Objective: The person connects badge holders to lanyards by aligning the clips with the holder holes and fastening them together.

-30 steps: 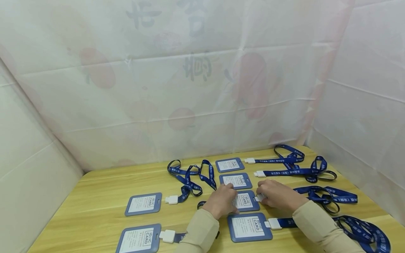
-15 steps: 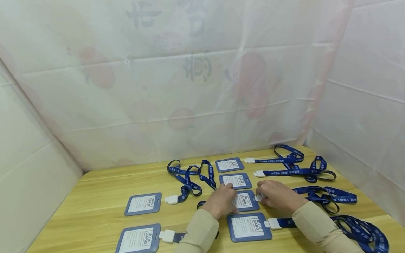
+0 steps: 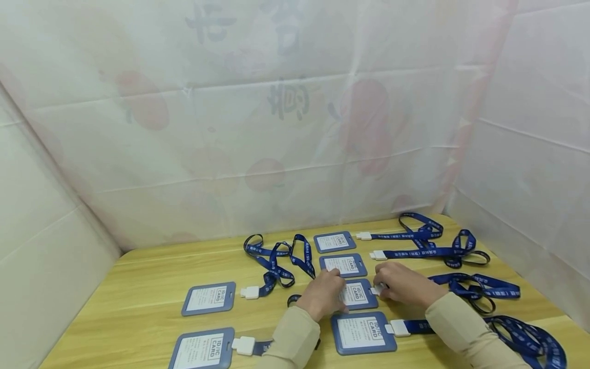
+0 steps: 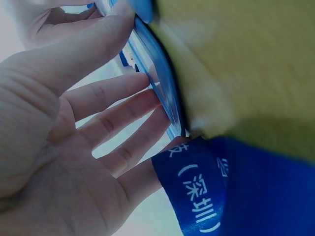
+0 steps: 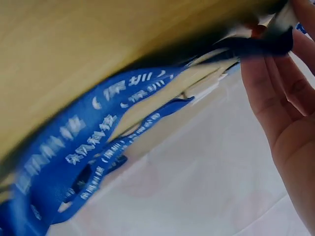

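Observation:
My left hand (image 3: pixel 321 293) holds a blue-framed ID badge holder (image 3: pixel 361 294) flat on the table, its thumb at the near edge and the fingers over the left part. In the left wrist view, the thumb and fingertips meet the edges of the badge holder (image 4: pixel 160 69). At the slotted right end, my right hand (image 3: pixel 403 283) pinches the white clip (image 3: pixel 378 290) of a blue lanyard (image 3: pixel 495 285). The fingers cover most of that clip, which sits right at the slot. In the right wrist view the strap (image 5: pixel 290 42) runs from the fingers.
Just nearer lies another badge holder (image 3: pixel 361 332) with its white clip (image 3: pixel 400 327) at the slot. Two badge holders (image 3: pixel 343 264) lie behind, lanyards to their right. More badge holders (image 3: pixel 209 298) and lanyards (image 3: pixel 276 259) are at left. White fabric walls (image 3: pixel 295 128) enclose the wooden table (image 3: pixel 138 277).

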Available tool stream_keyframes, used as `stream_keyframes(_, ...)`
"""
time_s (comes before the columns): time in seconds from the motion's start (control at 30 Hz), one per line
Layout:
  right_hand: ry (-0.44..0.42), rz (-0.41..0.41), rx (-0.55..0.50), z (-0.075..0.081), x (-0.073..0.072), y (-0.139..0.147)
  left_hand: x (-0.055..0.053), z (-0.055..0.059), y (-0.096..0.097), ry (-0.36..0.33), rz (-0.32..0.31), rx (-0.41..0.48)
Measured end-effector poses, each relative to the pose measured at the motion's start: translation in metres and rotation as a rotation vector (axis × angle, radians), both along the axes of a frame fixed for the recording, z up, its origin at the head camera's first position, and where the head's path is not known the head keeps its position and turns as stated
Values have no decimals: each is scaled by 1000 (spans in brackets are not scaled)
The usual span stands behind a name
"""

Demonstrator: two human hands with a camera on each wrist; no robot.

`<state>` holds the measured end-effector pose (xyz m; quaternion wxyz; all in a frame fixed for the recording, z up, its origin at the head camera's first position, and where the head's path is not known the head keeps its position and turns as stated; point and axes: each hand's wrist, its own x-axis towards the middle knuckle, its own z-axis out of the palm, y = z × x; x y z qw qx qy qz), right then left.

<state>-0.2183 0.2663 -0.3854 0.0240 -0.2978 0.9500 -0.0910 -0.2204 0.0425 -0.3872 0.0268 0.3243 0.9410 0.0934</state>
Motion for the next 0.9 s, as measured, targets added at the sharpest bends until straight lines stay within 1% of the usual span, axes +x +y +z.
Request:
stream_keyframes(0.1, -40, -14, -32, 0, 1, 1, 0, 0, 0, -6, 3, 1)
stream_keyframes(0.23, -64, -22, -47, 0, 0, 0, 1, 0, 0, -9, 7, 10)
stream_keyframes(0.47, -112, -45, -87, -2, -3, -1, 1, -1, 0, 6, 10, 26)
stream_keyframes(0.67, -100, -29, -88, -2, -3, 1, 0, -2, 1, 11, 13, 33)
stream_keyframes(0.8, -82, -1, -88, -2, -5, 2, 0, -1, 1, -3, 17, 34)
stream_keyframes(0.9, -86, 10, -94, -3, -6, 2, 0, 0, 1, -18, 21, 34)
